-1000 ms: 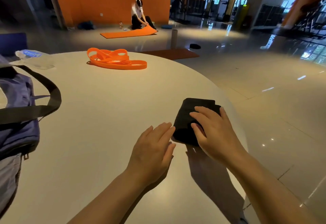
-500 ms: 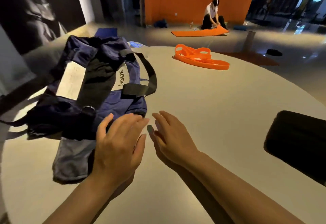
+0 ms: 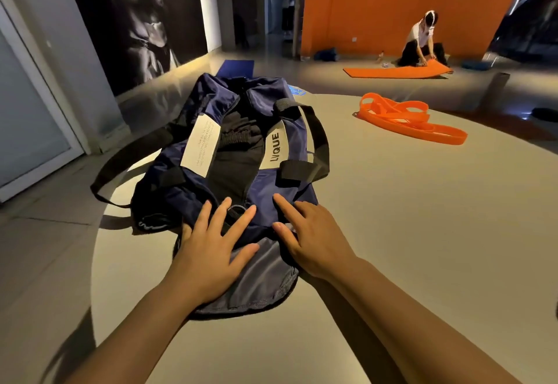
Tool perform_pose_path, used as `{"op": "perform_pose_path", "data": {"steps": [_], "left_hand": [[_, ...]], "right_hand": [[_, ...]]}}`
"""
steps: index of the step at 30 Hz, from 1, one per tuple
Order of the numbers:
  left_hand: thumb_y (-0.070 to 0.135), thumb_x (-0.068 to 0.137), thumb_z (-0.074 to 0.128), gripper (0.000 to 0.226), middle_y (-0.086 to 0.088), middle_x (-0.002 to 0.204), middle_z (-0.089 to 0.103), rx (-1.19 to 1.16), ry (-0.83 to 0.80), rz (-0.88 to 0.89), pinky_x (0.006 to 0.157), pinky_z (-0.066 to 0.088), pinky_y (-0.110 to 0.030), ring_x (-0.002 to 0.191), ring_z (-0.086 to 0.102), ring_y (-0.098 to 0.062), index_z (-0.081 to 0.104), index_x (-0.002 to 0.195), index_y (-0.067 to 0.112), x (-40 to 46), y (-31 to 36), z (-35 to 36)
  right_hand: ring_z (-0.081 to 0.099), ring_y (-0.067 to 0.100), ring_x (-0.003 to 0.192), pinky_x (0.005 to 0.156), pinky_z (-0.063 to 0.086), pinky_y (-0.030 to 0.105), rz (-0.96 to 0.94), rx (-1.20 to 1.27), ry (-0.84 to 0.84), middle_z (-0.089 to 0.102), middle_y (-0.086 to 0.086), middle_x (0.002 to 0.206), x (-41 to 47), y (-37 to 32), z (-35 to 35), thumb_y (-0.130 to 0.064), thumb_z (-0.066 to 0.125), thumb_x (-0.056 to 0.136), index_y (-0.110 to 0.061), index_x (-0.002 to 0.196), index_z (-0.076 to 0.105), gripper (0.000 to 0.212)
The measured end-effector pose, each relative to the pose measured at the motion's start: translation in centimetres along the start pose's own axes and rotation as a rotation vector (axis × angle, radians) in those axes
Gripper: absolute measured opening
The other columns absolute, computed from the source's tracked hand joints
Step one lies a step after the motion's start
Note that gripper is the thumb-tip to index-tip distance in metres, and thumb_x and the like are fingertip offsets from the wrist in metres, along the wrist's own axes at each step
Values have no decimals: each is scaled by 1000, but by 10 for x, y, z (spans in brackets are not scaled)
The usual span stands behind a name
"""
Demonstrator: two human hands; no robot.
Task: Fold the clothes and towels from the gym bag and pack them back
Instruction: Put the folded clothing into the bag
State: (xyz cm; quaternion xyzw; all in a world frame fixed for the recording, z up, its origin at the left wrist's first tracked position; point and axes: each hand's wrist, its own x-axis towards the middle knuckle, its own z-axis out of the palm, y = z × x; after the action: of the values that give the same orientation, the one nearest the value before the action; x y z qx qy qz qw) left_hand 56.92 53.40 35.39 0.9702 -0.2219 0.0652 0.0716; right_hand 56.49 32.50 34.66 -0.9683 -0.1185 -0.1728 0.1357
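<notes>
Both hands (image 3: pixel 256 250) flat on gym bag (image 3: pixel 241 154); orange bands (image 3: pixel 413 121) well apart.

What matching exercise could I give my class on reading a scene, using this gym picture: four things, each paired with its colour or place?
Things:
1. gym bag
2. resistance band
3. exercise mat
4. left hand

Descriptions:
A. orange, flat on the floor by the orange wall
B. navy, unzipped, dark cloth inside
C. spread on the bag's near end
D. orange, looped on the table

Pairs: 1-B, 2-D, 3-A, 4-C
</notes>
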Motion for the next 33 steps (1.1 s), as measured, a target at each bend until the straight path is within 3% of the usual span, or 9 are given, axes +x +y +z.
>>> {"op": "perform_pose_path", "data": {"steps": [5,10,14,18,24,26,28,33], "left_hand": [[77,82,-6,75,-9,158,20,-27,12,65,105,24,-66,145,15,-40,7,148,45,-4,29,7],[62,95,14,61,-16,140,51,61,-17,156,80,46,-66,124,50,-46,36,144,34,4,79,8],[58,90,30,58,-17,135,54,62,-33,252,78,47,-65,120,53,-46,40,142,33,11,118,9],[58,87,33,60,-19,130,58,76,-62,310,76,50,-62,114,57,-45,43,140,32,3,152,12],[59,96,12,65,-25,126,59,18,-56,346,74,53,-55,110,59,-46,49,140,28,-46,182,10],[59,96,12,65,-26,125,58,13,-51,342,73,53,-55,109,59,-47,48,140,28,-65,189,5],[58,95,20,61,-27,124,59,32,-26,358,71,53,-54,107,59,-48,49,139,28,-84,197,0],[55,87,34,61,-28,121,60,75,-24,385,63,54,-52,103,61,-47,50,139,26,-129,209,-8]], "right_hand": [[51,19,93,82,40,31,29,-9,24,59,3,107,-29,16,-13,-58,15,95,-26,148,33,64],[50,19,95,84,40,30,112,-36,41,59,3,111,-69,47,-38,-62,8,94,-26,148,32,69],[49,20,95,84,42,31,210,-73,46,57,4,111,-104,72,-55,-64,2,92,-25,148,32,75],[47,18,98,85,38,27,276,-93,54,56,4,116,-146,83,-74,-61,6,95,-26,148,33,69],[49,22,116,96,36,27,339,-95,60,47,4,137,-214,64,-96,-59,12,98,-35,147,25,56],[40,26,131,105,37,35,393,-56,53,37,6,147,-231,54,-100,-63,9,95,-41,147,21,58],[26,28,142,113,25,38,434,-41,33,26,8,154,-250,45,-104,-65,6,93,-44,148,14,60],[38,34,136,105,26,37,466,-172,-3,40,17,147,-292,20,-116,-55,18,97,-38,149,20,55]]}}
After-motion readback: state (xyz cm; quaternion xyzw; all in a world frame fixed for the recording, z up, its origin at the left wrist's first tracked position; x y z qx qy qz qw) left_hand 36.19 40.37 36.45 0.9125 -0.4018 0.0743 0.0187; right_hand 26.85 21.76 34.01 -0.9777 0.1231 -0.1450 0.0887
